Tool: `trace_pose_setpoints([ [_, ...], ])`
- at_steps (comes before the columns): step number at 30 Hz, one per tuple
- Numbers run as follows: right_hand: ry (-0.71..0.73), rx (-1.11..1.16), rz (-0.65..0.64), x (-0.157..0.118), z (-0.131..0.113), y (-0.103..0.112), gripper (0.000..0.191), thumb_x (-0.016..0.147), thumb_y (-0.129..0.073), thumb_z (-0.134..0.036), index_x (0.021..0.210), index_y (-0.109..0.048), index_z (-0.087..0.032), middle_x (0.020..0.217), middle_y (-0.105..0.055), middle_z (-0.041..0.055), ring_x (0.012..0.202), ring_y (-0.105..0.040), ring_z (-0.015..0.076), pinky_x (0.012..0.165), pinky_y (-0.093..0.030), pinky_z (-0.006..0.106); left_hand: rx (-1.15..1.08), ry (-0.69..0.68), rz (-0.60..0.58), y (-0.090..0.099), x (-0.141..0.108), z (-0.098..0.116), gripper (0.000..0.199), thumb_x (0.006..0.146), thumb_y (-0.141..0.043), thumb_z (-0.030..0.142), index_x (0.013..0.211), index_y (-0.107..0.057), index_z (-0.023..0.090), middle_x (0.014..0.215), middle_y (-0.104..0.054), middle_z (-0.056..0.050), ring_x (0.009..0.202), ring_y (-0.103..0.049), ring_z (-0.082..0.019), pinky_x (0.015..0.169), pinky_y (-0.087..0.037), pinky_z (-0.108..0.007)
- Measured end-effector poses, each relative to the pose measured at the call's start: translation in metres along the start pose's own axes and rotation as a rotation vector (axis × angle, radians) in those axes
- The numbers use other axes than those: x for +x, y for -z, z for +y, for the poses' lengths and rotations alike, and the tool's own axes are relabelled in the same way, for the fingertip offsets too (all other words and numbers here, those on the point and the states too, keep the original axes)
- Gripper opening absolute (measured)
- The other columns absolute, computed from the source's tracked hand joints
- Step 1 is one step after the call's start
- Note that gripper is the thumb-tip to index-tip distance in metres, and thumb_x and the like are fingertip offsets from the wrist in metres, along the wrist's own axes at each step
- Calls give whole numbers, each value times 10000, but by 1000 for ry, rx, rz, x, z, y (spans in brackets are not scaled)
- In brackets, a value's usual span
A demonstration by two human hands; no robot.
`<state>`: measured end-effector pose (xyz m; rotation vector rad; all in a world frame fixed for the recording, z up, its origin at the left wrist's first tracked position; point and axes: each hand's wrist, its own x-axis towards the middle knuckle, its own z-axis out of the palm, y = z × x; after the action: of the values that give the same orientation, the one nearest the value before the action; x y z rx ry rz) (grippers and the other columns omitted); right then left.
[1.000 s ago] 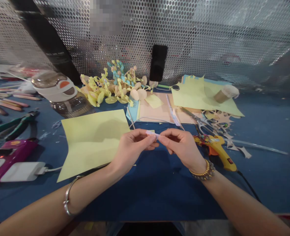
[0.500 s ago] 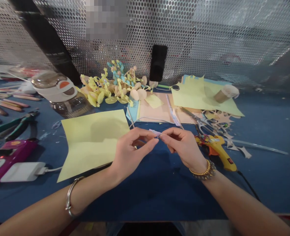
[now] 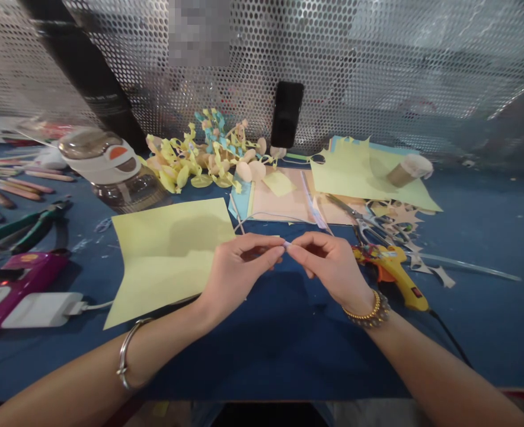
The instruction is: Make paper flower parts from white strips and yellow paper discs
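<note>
A small strip of lilac paper (image 3: 287, 244) shows between the fingertips of both hands, mostly covered by them. My left hand (image 3: 239, 264) pinches it from the left, thumb and index finger pressed together. From the right, my right hand (image 3: 326, 258) pinches the same piece, its fingertips almost touching the left ones. Below my left hand lies a yellow paper sheet (image 3: 168, 255). Just beyond the hands, longer lilac strips (image 3: 313, 204) rest on peach paper (image 3: 280, 204). Right of my right hand lies a yellow glue gun (image 3: 395, 267).
Scissors (image 3: 368, 225) and paper scraps (image 3: 422, 261) lie at the right. Paper flowers (image 3: 213, 157) are heaped at the back, beside a jar-like bottle (image 3: 111, 169). A phone (image 3: 287, 114) leans on the perforated metal panel. Pliers (image 3: 44, 222) and a magenta power strip (image 3: 35, 276) sit left.
My left thumb and index finger have closed over the lilac paper strip, so less of it shows. The left fingertips have shifted slightly right; the right hand stays nearly still.
</note>
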<state>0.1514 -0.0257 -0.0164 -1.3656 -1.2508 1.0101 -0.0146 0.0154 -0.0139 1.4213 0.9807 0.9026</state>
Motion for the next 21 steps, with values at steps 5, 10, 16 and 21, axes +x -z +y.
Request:
trace_pose_setpoints([
  [5, 55, -60, 4, -1, 0, 0, 162, 791, -691, -327, 717, -681, -183, 574, -561, -35, 462, -427, 71, 442, -351, 214, -99, 118, -10, -1, 4, -1, 131, 706, -761, 291, 801, -753, 202, 724, -715, -12, 652, -627, -123, 575, -520, -214],
  [10, 98, -124, 9, -1, 0, -1, 149, 793, -685, -321, 726, -693, -189, 624, -595, -19, 484, -449, 79, 455, -357, 225, -190, 214, -70, -1, 6, -2, 148, 707, -759, 329, 766, -739, 196, 729, -678, -7, 665, -586, -110, 547, -461, -193],
  [16, 16, -18, 20, 2, 3, 1, 228, 841, -635, -396, 770, -677, -184, 590, -545, -39, 423, -439, 55, 403, -337, 203, -325, 304, -101, 1, 6, -6, 175, 728, -751, 372, 777, -725, 206, 755, -656, 9, 661, -569, -82, 541, -423, -162],
  [21, -11, 2, -41, 2, 5, 2, 235, 854, -618, -409, 858, -693, -187, 639, -559, -32, 423, -452, 49, 394, -335, 198, -308, 308, -86, 1, 7, -7, 186, 737, -738, 382, 766, -715, 200, 765, -662, 0, 669, -579, -96, 529, -412, -169],
])
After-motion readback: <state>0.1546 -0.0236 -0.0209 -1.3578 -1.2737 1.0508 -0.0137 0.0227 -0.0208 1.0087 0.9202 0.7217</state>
